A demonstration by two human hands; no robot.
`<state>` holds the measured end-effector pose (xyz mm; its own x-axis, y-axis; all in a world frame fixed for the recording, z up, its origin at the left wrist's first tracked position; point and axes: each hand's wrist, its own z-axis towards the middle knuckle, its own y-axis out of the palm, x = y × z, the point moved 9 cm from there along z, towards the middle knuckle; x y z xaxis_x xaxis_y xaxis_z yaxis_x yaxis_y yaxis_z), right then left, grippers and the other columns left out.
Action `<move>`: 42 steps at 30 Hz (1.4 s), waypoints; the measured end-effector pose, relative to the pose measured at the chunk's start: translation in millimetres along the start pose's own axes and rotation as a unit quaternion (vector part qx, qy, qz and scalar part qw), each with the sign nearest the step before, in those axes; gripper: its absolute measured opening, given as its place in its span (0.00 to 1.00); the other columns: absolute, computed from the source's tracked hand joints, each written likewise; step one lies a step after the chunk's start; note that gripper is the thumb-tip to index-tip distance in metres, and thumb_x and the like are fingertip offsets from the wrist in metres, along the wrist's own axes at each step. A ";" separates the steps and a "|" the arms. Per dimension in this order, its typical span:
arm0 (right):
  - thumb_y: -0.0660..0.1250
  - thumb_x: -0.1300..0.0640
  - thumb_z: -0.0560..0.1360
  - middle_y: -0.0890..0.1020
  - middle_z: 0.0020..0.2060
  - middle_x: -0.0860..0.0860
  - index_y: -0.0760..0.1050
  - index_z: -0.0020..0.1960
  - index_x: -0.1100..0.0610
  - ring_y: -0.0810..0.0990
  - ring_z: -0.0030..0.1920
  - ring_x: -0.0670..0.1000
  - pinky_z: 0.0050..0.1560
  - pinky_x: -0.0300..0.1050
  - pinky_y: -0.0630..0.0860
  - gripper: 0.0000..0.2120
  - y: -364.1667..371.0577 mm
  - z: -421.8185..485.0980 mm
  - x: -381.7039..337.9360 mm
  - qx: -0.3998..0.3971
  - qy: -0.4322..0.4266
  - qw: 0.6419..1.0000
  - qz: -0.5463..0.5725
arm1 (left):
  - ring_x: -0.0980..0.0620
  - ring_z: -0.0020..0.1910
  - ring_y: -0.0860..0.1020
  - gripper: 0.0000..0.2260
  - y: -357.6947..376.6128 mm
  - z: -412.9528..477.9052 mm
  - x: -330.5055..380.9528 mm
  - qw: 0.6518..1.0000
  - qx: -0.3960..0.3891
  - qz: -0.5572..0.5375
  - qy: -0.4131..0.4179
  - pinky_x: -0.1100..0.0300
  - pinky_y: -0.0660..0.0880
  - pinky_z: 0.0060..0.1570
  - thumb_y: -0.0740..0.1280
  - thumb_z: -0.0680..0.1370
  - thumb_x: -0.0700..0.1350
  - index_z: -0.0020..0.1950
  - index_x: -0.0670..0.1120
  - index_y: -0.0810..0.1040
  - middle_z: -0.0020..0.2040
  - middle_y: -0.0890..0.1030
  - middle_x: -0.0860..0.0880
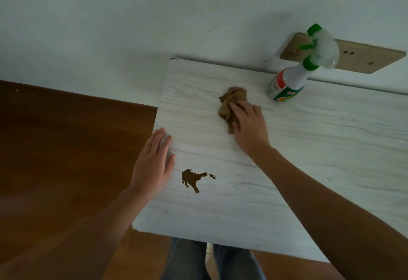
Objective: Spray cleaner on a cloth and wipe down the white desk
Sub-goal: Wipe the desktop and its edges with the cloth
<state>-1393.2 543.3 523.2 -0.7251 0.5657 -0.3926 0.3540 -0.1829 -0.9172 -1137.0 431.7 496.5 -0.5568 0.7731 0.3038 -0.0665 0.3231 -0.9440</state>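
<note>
The cloth (230,98) lies lengthwise toward the far table (309,147) edge, pressed under the right hand (249,125), grip flat. The left hand (152,164) rests spread at the left edge. The bottle (287,83) stands beyond, the stain (192,178) nearer.

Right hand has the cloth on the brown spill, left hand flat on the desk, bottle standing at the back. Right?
No. Head view: the cloth under the right hand lies on bare desk, apart from the brown spill near the left hand. The rest holds.

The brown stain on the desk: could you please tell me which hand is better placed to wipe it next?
Probably the right hand: it presses the cloth on the desk. The left hand, though nearer the stain, rests flat and empty.
</note>
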 end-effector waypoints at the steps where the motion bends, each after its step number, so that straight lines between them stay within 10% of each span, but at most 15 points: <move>1: 0.66 0.61 0.76 0.71 0.71 0.51 0.69 0.74 0.54 0.68 0.66 0.57 0.69 0.54 0.69 0.26 6.1 -1.8 -15.6 -0.010 -0.036 0.999 0.005 | 0.42 0.82 0.59 0.25 0.5 -0.2 -0.6 1.000 0.001 -0.001 -0.001 0.43 0.66 0.77 0.59 0.84 0.52 0.79 0.42 0.65 0.82 0.62 0.41; 6: 0.65 0.57 0.77 0.74 0.69 0.51 0.73 0.71 0.53 0.71 0.63 0.56 0.66 0.53 0.72 0.23 35.2 -2.1 -76.6 -0.059 -0.194 0.979 0.001 | 0.43 0.82 0.58 0.26 3.7 -1.7 -4.6 1.000 0.016 -0.003 0.001 0.45 0.66 0.77 0.61 0.84 0.52 0.80 0.43 0.64 0.82 0.61 0.41; 18: 0.64 0.61 0.77 0.71 0.71 0.53 0.72 0.71 0.53 0.68 0.66 0.61 0.67 0.54 0.68 0.23 47.8 159.7 -132.4 -0.003 -0.099 0.995 -0.026 | 0.47 0.84 0.53 0.26 15.8 -3.6 -13.1 1.000 0.019 0.002 0.001 0.51 0.54 0.79 0.55 0.86 0.57 0.82 0.47 0.60 0.84 0.55 0.45; 25: 0.66 0.60 0.76 0.74 0.69 0.54 0.73 0.71 0.53 0.73 0.61 0.60 0.61 0.55 0.73 0.23 57.8 94.4 -156.2 -0.076 -0.292 0.952 -0.059 | 0.45 0.83 0.57 0.26 11.3 -6.9 -10.1 1.000 0.023 0.004 0.012 0.49 0.62 0.78 0.60 0.85 0.55 0.80 0.45 0.64 0.83 0.59 0.43; 35: 0.63 0.61 0.77 0.72 0.70 0.55 0.73 0.71 0.54 0.70 0.62 0.63 0.61 0.54 0.70 0.22 36.9 122.4 -101.5 0.016 -0.054 0.998 -0.042 | 0.41 0.81 0.63 0.24 -1.9 -40.4 -10.1 0.999 0.042 0.015 0.024 0.44 0.65 0.77 0.59 0.84 0.55 0.77 0.43 0.71 0.81 0.64 0.41; 42: 0.69 0.59 0.75 0.73 0.68 0.52 0.72 0.71 0.51 0.71 0.62 0.56 0.64 0.52 0.71 0.25 76.2 -0.9 -166.1 -0.074 -0.297 0.952 -0.001 | 0.42 0.81 0.62 0.26 10.6 -97.2 -9.3 0.999 0.030 -0.011 0.011 0.42 0.73 0.71 0.59 0.84 0.55 0.77 0.42 0.70 0.82 0.63 0.41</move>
<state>-1245.3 436.1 518.6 -0.9162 0.0026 -0.4008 0.4003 -0.0425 -0.9154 -1052.0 481.0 496.1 -0.5369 0.7777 0.3271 -0.1294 0.3072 -0.9428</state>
